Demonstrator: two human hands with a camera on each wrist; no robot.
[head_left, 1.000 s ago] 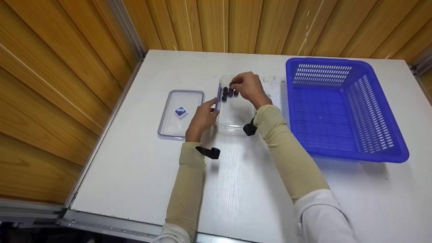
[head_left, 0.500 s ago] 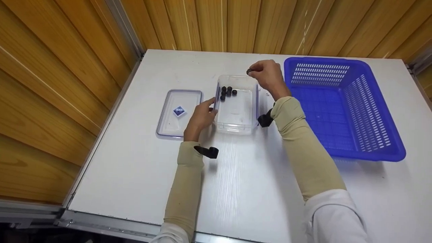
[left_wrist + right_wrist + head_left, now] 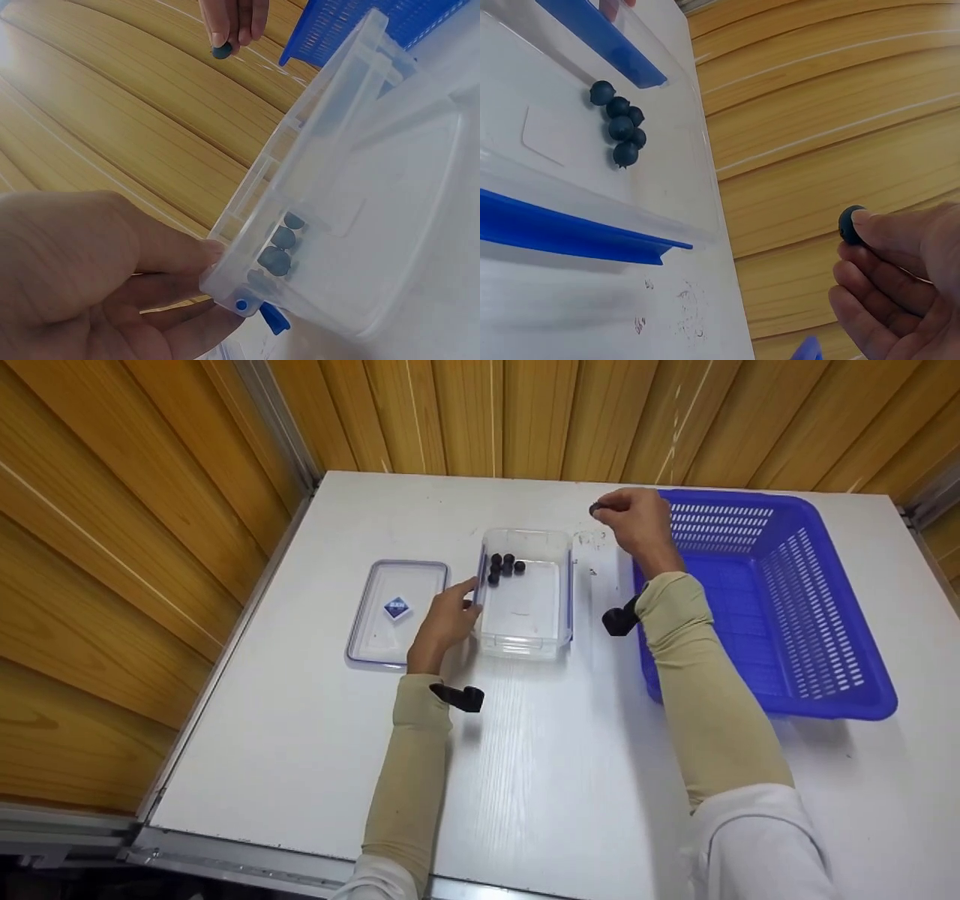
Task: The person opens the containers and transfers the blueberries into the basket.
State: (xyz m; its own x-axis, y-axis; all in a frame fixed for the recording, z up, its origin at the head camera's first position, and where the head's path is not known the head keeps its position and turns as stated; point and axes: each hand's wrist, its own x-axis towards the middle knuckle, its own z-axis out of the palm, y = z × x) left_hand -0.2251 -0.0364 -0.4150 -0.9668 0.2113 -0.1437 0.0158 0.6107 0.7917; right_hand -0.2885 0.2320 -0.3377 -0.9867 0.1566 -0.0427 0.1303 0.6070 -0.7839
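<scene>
A clear plastic container (image 3: 525, 611) with blue side clips stands uncovered on the white table. Several dark blueberries (image 3: 620, 127) lie clustered inside it, toward its far left part. My left hand (image 3: 448, 622) grips the container's left wall; in the left wrist view the thumb lies at the rim and the fingers are outside, below it. Between thumb and fingertips, my right hand (image 3: 639, 521) pinches a single blueberry (image 3: 848, 225). That hand is raised to the right of the container, near the far left corner of the blue basket (image 3: 832, 709).
The container's clear lid (image 3: 375, 634) lies flat at the left, bearing a blue-and-white diamond-shaped piece (image 3: 397, 608). Dark specks (image 3: 592, 540) mark the table between container and basket. Wooden panels (image 3: 465, 416) rise behind the table.
My right hand has lifted a blueberry out of the container and moved right, toward the basket's far left corner. The left hand keeps its hold on the container.
</scene>
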